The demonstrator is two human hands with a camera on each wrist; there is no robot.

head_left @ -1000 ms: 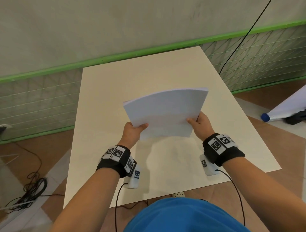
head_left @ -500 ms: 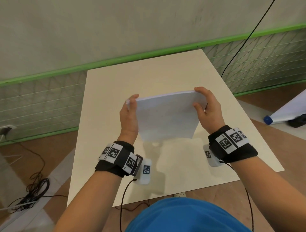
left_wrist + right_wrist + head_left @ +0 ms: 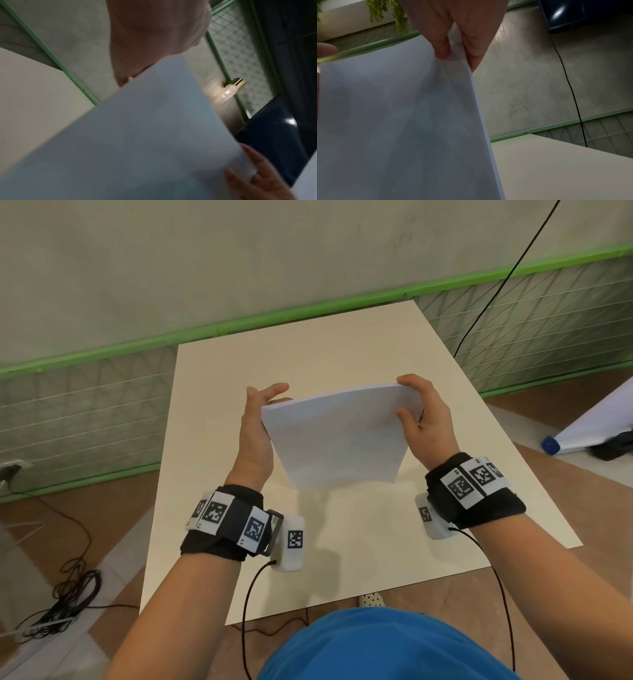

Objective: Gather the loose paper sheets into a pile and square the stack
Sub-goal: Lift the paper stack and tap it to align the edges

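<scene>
A stack of white paper sheets (image 3: pixel 339 440) stands nearly upright over the middle of the cream table (image 3: pixel 308 344). Its lower edge is at or just above the tabletop; I cannot tell which. My right hand (image 3: pixel 423 412) grips the upper right corner, thumb on the front face and fingers curled over the top edge. My left hand (image 3: pixel 258 422) lies flat against the left edge with its fingers straight and spread. The left wrist view shows the stack (image 3: pixel 137 135) below my palm (image 3: pixel 154 33). In the right wrist view my fingers (image 3: pixel 453 27) pinch the sheets (image 3: pixel 393 121).
A green-trimmed wire fence (image 3: pixel 85 412) runs behind the table. A black cable (image 3: pixel 496 278) hangs down the wall at the right. Coiled cables (image 3: pixel 68 594) lie on the floor at the left. A rolled white sheet with a blue cap (image 3: pixel 582 422) lies at the right.
Both hands have slid from the stack's near edge up to its sides, and the stack has tipped upright. The left fingers have since straightened off the top corner.
</scene>
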